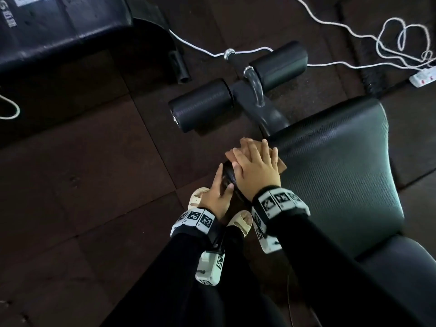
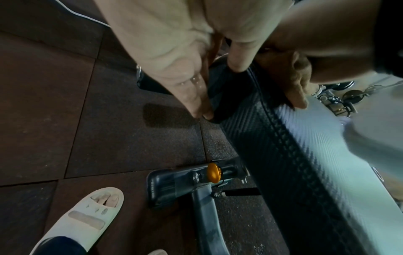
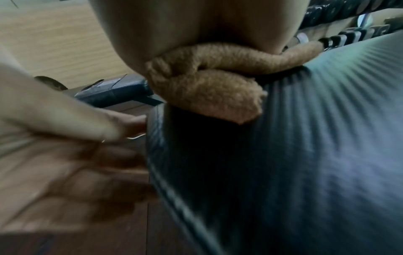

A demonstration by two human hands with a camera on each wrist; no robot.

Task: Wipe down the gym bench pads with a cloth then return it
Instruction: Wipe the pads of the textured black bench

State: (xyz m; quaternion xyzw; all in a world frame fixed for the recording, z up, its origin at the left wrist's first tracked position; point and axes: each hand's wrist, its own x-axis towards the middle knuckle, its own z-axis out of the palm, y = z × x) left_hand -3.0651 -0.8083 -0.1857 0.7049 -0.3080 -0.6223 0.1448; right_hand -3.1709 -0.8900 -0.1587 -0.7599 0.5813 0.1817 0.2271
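A black textured bench pad (image 1: pixel 342 173) fills the right of the head view. At its near left corner lies a bunched brown cloth (image 1: pixel 282 166), with my right hand (image 1: pixel 254 166) pressing flat on it, fingers straight. The right wrist view shows the cloth (image 3: pixel 207 86) rolled up under the palm (image 3: pixel 174 25) on the pad (image 3: pixel 305 155). My left hand (image 1: pixel 217 194) rests against the pad's left side just below the cloth. Its fingers (image 2: pixel 194 103) lie straight along the pad's edge (image 2: pixel 294 155), and the thumb sits near the top seam. It holds nothing.
Two black foam rollers (image 1: pixel 203 100) (image 1: pixel 280 62) stick out beyond the pad. A white cable (image 1: pixel 389 38) and power strip (image 1: pixel 423 77) lie on the rubber floor at far right. A dark machine (image 1: pixel 59 24) stands at top left. My slippered foot (image 2: pixel 87 219) is beside the bench frame's orange knob (image 2: pixel 213 172).
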